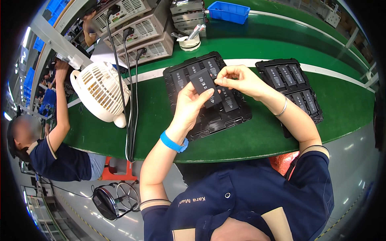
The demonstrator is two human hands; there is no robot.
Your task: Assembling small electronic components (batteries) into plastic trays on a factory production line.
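Note:
My left hand (192,105) holds a flat black rectangular battery cell (204,86) up over a black moulded tray (241,117). The fingertips of my right hand (238,78) pinch the cell's upper right edge. The tray below holds several similar black cells in its slots. A blue band is on my left wrist and a thin bracelet on my right. A second black tray (274,64) with more cells lies to the right, partly hidden behind my right forearm.
The trays rest on a green conveyor belt (257,136). A white desk fan (101,91) stands at the left with black cables beside it. Grey equipment boxes (136,28), a white cup of tools (189,40) and a blue bin (228,11) sit behind. Another person (52,148) works at far left.

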